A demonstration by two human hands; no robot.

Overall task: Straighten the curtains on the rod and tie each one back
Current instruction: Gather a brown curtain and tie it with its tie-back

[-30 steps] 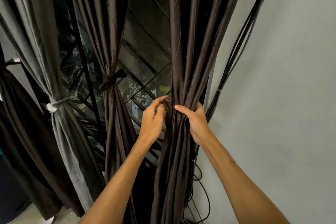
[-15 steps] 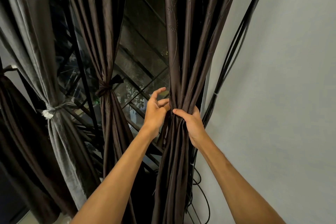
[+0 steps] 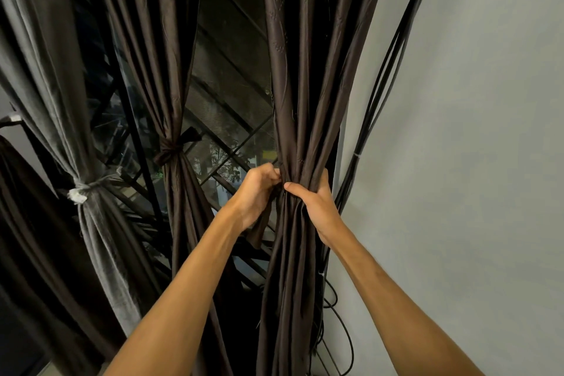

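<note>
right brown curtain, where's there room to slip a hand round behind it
The widest gap is on its left, between the right brown curtain and the tied middle curtain, above the left hand, with window behind. On its right it is crowded: black cables run close beside the folds where the right hand grips. Beyond them, only bare wall.

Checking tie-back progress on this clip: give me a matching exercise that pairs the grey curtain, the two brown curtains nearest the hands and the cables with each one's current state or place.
Column 1
1. grey curtain
2. middle brown curtain
3. right brown curtain
4. black cables

Column 2
A. runs down the wall at the far right
B. tied with a pale band
C. gathered between the left hand and right hand
D. tied with a dark brown band

Pairs: 1-B; 2-D; 3-C; 4-A
</note>
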